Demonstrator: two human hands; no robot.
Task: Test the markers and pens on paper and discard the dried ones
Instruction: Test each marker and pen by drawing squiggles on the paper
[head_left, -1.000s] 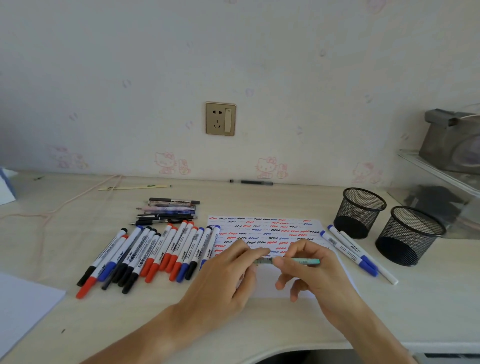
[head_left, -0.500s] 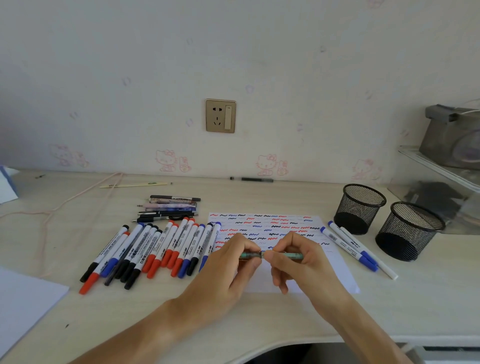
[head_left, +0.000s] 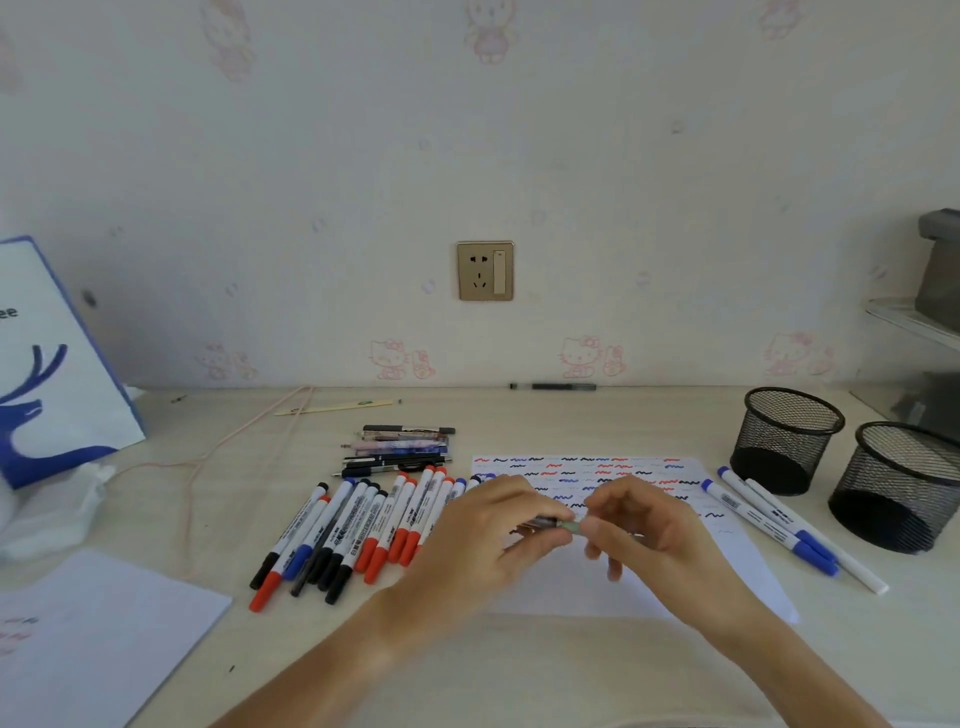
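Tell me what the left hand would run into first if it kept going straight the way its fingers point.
The left hand points rightward at the right hand; both pinch the same pen. Pushing straight on, its fingers would probably meet the right hand's fingertips almost at once, though the gap between them is hard to judge.

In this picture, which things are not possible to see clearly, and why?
- Pen held between the left hand and right hand, head view: fingers cover most of it and it is blurred, so tip and cap cannot be told.
- Paper: both hands hide its middle.
- Print on the markers: too small to read.
- Bag: cut off by the left edge.
- Mesh cups: dark inside, contents unclear.
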